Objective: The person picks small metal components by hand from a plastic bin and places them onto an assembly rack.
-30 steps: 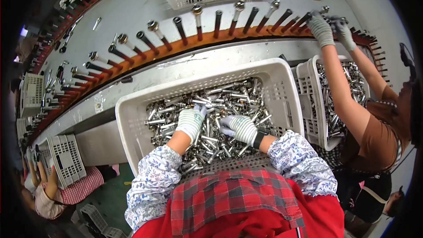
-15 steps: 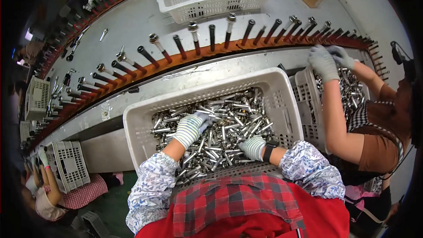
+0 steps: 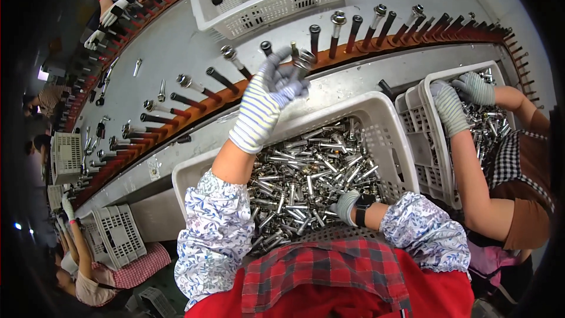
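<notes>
My left hand (image 3: 268, 100), in a striped glove, is raised above the far rim of a grey plastic crate (image 3: 382, 123). Its fingers are closed around a shiny metal fitting (image 3: 303, 62) beside the row of upright pegs. A thin bare peg tip (image 3: 293, 48) shows just behind the fingers. Inside the crate, my gloved right hand (image 3: 347, 208) rests low on the near right part of a pile of small metal fittings (image 3: 309, 179). Its fingers are curled and partly hidden, so what they hold does not show.
A curved orange rail (image 3: 220, 101) carries dark pegs, some capped with metal fittings. Beyond it a white basket (image 3: 282, 6) holds a small dish. On my right, a co-worker's gloved hands (image 3: 456, 103) are in another crate (image 3: 438, 147). Other workers sit at left.
My left hand has risen from the crate's pile to the pegs and taken hold of a metal fitting. The right hand stays low in the crate. The view has shifted, and pegs appear further right.
</notes>
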{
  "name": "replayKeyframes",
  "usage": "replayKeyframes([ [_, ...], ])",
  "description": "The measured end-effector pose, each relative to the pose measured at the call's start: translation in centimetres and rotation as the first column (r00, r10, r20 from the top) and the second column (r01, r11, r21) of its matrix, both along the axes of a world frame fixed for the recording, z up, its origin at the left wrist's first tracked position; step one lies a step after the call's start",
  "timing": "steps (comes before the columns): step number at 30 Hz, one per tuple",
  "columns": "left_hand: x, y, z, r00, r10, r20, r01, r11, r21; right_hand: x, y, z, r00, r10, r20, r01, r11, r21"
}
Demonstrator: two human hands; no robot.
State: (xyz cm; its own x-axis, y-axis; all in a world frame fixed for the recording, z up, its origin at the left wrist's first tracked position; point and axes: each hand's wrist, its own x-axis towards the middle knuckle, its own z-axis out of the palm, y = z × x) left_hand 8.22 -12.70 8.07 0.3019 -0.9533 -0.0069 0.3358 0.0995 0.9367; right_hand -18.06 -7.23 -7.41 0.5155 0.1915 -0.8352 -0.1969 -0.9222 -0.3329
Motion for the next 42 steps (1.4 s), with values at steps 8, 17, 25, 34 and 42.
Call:
replayKeyframes([
  [8,6.5,-4.5,-6.2,0.647,0.362,0.672,-0.353,0.922,-0.157,-0.2,0.4,1.0,1.0,-0.028,0.009,0.028,1.0,-0.004],
  [17,11.3,1.1,-8.1,0.559,0.235,0.795,-0.492,0.866,0.09,0.7,0.7,-0.6,0.999,-0.041,-0.029,0.038,0.994,-0.104],
  [25,-2.4,13.7,-2.0,0.633,0.07,0.771,-0.086,0.996,-0.019,0.8,-4.9,9.7,0.471,-0.858,-0.204,0.657,0.187,0.73],
  [34,-9.4,17.5,-1.7,0.794,-0.243,0.557,0.156,0.967,0.199,1.0,-2.3,13.9,0.171,-0.825,-0.538,0.291,-0.479,0.828],
  [42,-12.5,15.2,-1.4,0.978,0.071,0.196,-0.119,0.963,0.244,0.5,-3.7,11.4,0.074,-0.651,-0.755,0.027,-0.756,0.654],
])
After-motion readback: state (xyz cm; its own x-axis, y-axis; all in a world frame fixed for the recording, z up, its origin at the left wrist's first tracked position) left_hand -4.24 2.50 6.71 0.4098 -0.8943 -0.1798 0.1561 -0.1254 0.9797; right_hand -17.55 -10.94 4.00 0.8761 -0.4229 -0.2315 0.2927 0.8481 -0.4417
